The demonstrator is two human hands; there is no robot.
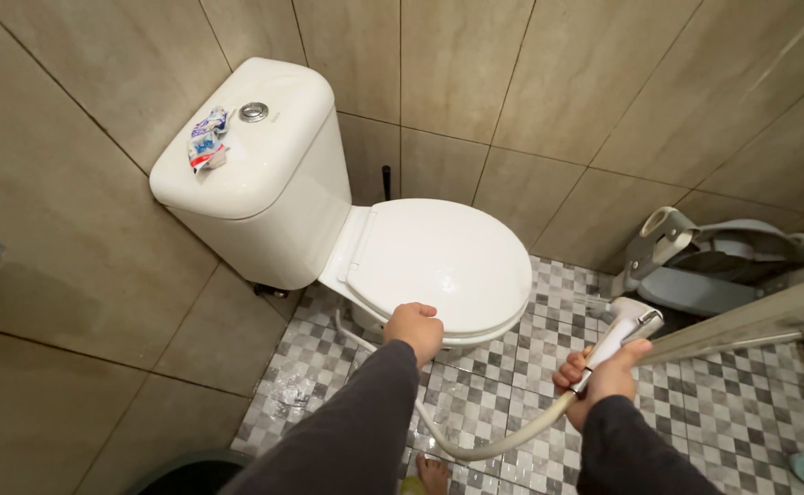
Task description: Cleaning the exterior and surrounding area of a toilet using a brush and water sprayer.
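Observation:
A white toilet stands against the tiled wall with its lid (439, 261) down. My left hand (415, 330) grips the front edge of the lid, fingers curled under the rim. My right hand (601, 378) is shut on the handle of a white bidet sprayer (628, 328), whose head points up and right. Its pale hose (503, 442) loops down over the floor between my arms. Both arms wear dark grey sleeves.
The cistern (264, 156) carries a crumpled blue, white and red packet (208, 139) and a chrome flush button (253, 112). A folded grey child's toilet seat (723, 266) leans at the right wall. A dark bin rim (187, 472) sits bottom left. My bare foot (432, 475) rests on the checkered floor tiles.

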